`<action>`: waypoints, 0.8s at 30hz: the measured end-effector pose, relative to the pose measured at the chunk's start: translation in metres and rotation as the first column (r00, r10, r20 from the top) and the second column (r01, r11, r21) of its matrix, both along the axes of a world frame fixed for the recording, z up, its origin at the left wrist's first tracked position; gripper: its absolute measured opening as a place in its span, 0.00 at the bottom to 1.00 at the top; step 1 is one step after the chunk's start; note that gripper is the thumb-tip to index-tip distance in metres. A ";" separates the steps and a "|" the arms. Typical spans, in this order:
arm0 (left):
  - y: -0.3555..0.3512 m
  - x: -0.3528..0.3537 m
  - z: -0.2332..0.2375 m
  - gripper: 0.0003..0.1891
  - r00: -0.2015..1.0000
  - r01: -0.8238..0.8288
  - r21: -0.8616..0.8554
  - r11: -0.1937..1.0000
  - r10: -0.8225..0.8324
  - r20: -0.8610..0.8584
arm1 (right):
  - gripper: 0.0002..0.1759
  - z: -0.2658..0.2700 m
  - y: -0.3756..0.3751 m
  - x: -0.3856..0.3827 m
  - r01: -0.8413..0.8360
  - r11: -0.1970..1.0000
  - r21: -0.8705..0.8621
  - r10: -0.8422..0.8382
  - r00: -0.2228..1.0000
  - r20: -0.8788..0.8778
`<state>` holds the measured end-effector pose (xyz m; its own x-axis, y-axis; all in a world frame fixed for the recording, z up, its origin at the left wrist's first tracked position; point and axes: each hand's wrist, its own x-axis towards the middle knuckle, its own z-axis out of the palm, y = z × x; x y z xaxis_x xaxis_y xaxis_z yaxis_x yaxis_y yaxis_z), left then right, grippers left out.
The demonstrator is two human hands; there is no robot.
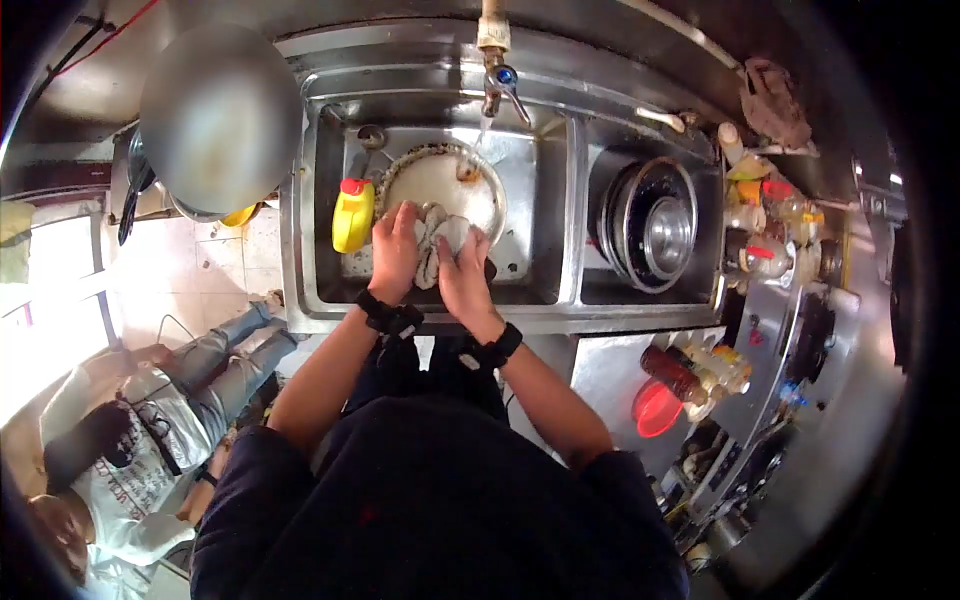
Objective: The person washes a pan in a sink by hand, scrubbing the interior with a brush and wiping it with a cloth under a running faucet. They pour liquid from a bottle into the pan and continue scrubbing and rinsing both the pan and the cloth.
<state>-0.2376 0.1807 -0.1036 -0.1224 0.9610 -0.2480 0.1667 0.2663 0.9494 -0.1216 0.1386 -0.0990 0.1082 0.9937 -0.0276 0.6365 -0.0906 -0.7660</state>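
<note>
Both my hands hold a greyish cloth (429, 262) bunched up at the near rim of a large round pan (432, 192). My left hand (395, 250) grips the cloth's left side, fingers pointing away from me. From the right, my right hand (463, 278) closes on it with bent fingers. The pan lies in the left sink basin (540, 215), with a pale inside and a dark, worn rim. A small brownish thing (467, 172) lies in it. Close to my left hand is a yellow bottle (352, 217) with a red cap.
Water runs from the tap (500, 85) at the back. A ladle (370, 137) is in the basin's far left corner. Stacked metal bowls (668, 235) fill part of the right basin. Bottles (690, 375) and a red bowl (657, 408) stand right. Another person (150, 430) is at left.
</note>
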 end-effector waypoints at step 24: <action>-0.006 -0.019 0.012 0.28 0.820 0.357 0.025 0.934 -0.326 0.471 | 0.33 0.045 -0.025 -0.001 -0.098 0.995 0.026 0.101 0.957 -0.271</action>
<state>-0.2571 0.1743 -0.0920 0.3537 0.9006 -0.2525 -0.1940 0.3348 0.9221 -0.1228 0.1138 -0.0544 -0.0009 0.9996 -0.0298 0.4098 -0.0268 -0.9118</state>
